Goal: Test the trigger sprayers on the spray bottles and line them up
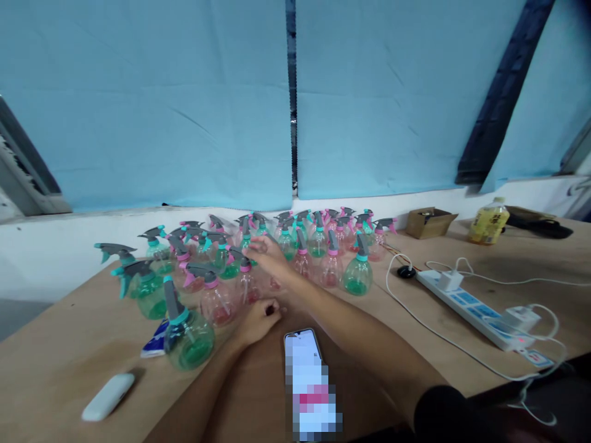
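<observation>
Many spray bottles with clear round bodies, green or pink tints and grey trigger heads stand crowded on the table. My right hand [270, 255] reaches in among them, its slightly blurred fingers apart beside the grey head of a pink-collared spray bottle [248, 286]. Whether the fingertips touch that head, I cannot tell. Loosely curled, my left hand [259, 321] rests on the table in front of the bottles, with nothing visible in it. Closest to its left are a pink spray bottle [220, 303] and a green spray bottle [189, 341].
Between my forearms lies a lit phone [302, 357]. A white case [108, 397] and a blue packet [156, 339] are at left. On the right are a power strip [475, 307] with cables, a cardboard box [429, 223] and a yellow drink bottle [488, 223].
</observation>
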`<state>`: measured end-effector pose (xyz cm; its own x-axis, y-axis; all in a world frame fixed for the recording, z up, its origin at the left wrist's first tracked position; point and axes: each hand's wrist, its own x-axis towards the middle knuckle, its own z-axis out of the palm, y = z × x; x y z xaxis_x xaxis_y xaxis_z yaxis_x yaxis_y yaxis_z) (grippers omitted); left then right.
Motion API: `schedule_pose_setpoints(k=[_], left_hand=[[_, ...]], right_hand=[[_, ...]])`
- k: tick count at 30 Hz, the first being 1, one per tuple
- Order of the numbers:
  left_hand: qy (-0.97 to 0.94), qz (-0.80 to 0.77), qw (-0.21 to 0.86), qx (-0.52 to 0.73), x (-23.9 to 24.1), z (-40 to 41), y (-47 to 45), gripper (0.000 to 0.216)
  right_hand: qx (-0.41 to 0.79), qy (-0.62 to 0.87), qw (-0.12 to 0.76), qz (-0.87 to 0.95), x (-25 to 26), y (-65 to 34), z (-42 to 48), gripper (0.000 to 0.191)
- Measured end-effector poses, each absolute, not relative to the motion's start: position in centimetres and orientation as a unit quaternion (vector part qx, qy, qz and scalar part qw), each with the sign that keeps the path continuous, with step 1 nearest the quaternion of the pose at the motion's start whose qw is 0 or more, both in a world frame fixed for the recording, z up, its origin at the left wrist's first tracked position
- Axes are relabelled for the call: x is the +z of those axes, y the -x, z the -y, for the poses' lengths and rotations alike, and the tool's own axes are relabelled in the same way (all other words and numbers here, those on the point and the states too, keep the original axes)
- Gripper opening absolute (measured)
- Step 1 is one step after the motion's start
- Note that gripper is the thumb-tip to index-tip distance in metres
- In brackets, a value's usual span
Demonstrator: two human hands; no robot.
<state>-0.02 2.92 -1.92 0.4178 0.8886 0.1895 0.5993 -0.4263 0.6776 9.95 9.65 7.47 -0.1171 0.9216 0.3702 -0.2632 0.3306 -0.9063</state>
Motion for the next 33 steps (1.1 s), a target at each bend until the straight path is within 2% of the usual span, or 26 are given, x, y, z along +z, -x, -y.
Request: schedule_pose_setpoints(k=[3,5,7,11,15,21,27,30,33], left_hand=[[-0.760,-0.466,0.325,0.316,-2.2,-3.5,0.3,0.037],[-0.732,-0.466,0.360,0.342,-2.4,-3.8,0.5,0.036],[-0.703,-0.468,0.386,0.372,-2.5,-4.0,0.6,0.034],[-0.639,-0.486,0.423,0.420,-2.4,-4.3,0.5,0.034],[-0.602,-0.492,0.447,0.442,-2.3,-4.4,0.5,0.033],[-0.577,-0.498,0.461,0.454,-2.3,-4.5,0.5,0.031],[-0.570,-0.497,0.470,0.454,-2.3,-4.6,0.6,0.027],[-0.572,-0.498,0.473,0.448,-2.2,-4.5,0.5,0.026],[-0.573,-0.506,0.467,0.444,-2.0,-4.2,0.4,0.025]], right_hand=[[0.328,0.292,0.657,0.613,8.7,-11.7,-9.2,0.026],[0.233,0.327,0.657,0.638,9.2,-12.8,-9.3,0.029],[0.195,0.382,0.635,0.642,9.3,-13.7,-9.8,0.038],[0.252,0.478,0.527,0.655,8.0,-14.5,-11.2,0.056],[0.237,0.494,0.466,0.694,6.3,-14.8,-11.0,0.051],[0.193,0.478,0.472,0.715,5.4,-15.0,-9.5,0.053],[0.146,0.402,0.558,0.711,4.4,-15.3,-9.1,0.026],[0.240,0.339,0.591,0.692,3.5,-15.6,-9.1,0.019],[0.372,0.308,0.585,0.651,2.9,-15.9,-9.0,0.025]])
